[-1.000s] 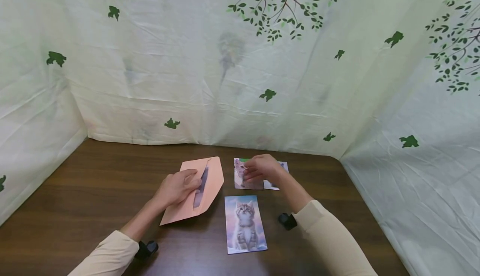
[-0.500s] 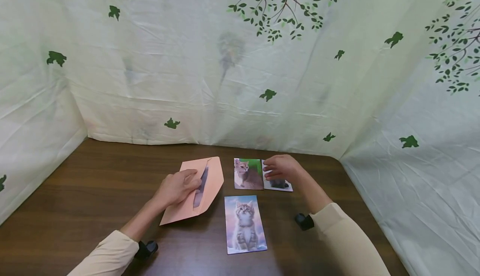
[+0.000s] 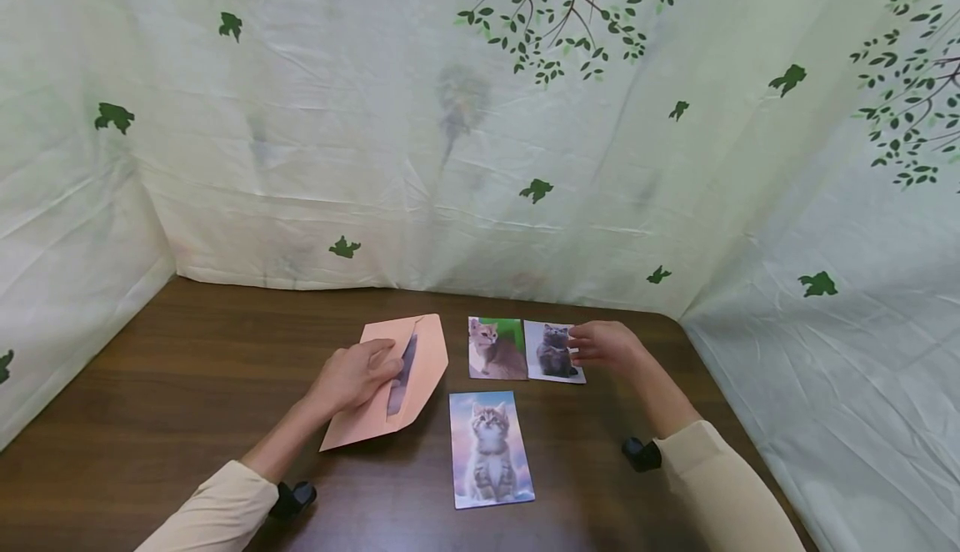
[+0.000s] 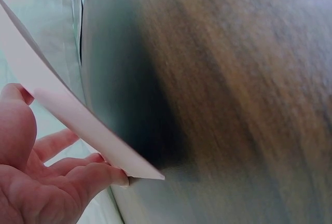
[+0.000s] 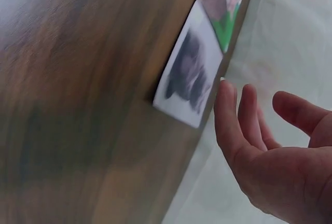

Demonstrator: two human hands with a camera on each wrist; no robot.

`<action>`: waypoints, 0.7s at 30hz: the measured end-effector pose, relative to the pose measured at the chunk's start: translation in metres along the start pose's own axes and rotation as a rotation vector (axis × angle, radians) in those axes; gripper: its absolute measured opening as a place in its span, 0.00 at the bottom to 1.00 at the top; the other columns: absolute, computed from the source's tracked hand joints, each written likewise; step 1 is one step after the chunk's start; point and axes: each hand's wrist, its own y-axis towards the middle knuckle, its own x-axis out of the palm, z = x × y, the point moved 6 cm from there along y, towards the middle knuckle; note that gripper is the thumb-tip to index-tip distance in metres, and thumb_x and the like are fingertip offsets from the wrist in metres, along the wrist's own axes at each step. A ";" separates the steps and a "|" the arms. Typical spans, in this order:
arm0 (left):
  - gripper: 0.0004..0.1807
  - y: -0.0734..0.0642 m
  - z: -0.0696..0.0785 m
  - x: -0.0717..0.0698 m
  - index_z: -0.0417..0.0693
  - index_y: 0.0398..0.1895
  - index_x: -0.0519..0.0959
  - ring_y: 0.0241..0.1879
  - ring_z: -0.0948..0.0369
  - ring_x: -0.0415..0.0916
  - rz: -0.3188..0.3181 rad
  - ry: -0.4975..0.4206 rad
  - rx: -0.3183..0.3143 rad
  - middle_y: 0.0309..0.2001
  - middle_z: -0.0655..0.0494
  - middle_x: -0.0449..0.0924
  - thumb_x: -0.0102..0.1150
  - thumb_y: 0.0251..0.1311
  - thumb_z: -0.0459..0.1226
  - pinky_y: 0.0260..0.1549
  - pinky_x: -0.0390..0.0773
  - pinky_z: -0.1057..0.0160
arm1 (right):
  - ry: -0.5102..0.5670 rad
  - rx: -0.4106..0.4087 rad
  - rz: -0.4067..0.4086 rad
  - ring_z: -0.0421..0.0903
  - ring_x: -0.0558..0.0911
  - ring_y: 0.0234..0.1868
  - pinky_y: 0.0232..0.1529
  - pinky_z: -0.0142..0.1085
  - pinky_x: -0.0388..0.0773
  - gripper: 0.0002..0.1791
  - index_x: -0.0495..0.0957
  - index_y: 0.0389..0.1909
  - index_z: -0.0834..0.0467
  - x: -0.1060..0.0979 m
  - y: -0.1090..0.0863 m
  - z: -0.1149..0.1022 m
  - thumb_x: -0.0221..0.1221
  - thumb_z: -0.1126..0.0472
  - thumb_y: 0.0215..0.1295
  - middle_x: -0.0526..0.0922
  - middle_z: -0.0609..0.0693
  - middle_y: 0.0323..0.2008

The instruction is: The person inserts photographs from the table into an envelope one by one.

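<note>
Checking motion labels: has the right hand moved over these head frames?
Yes. The right hand has shifted rightward, away from the green-backed cat card, which stayed put.

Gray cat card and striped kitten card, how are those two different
The gray cat card has a pale background; the striped kitten card has pastel blue and pink. The gray cat card lies farther away, the striped kitten card nearer. Both lie picture up on the table.

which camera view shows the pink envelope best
The head view: the pink envelope shows its face and opening there, partly under the left hand. The left wrist view catches it at a slant, cut off by the frame; the right wrist view shows none of it.
</note>
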 end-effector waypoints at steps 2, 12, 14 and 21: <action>0.30 0.000 0.000 0.000 0.38 0.68 0.74 0.63 0.33 0.73 0.003 0.004 0.005 0.64 0.35 0.77 0.52 0.72 0.49 0.59 0.72 0.37 | 0.013 0.012 0.019 0.61 0.76 0.64 0.66 0.47 0.74 0.29 0.61 0.71 0.74 -0.007 0.001 0.006 0.47 0.60 0.78 0.66 0.72 0.70; 0.29 -0.001 0.002 0.000 0.39 0.68 0.74 0.62 0.33 0.73 0.012 0.004 0.014 0.63 0.36 0.77 0.53 0.72 0.49 0.59 0.71 0.38 | 0.064 0.043 0.117 0.48 0.83 0.42 0.52 0.42 0.84 0.27 0.65 0.69 0.73 -0.029 0.003 0.031 0.50 0.62 0.77 0.76 0.68 0.60; 0.29 -0.001 0.002 0.000 0.39 0.68 0.74 0.62 0.33 0.73 0.013 0.008 0.017 0.63 0.36 0.78 0.53 0.71 0.49 0.58 0.72 0.38 | 0.070 0.053 0.125 0.49 0.83 0.42 0.51 0.42 0.84 0.27 0.65 0.70 0.73 -0.031 0.003 0.034 0.50 0.62 0.77 0.76 0.68 0.60; 0.29 -0.001 0.001 0.001 0.40 0.68 0.74 0.63 0.34 0.73 0.016 0.007 0.005 0.63 0.36 0.77 0.53 0.72 0.49 0.59 0.72 0.38 | 0.114 0.083 0.120 0.50 0.82 0.45 0.51 0.42 0.84 0.28 0.61 0.72 0.73 -0.033 0.006 0.044 0.48 0.62 0.77 0.70 0.71 0.65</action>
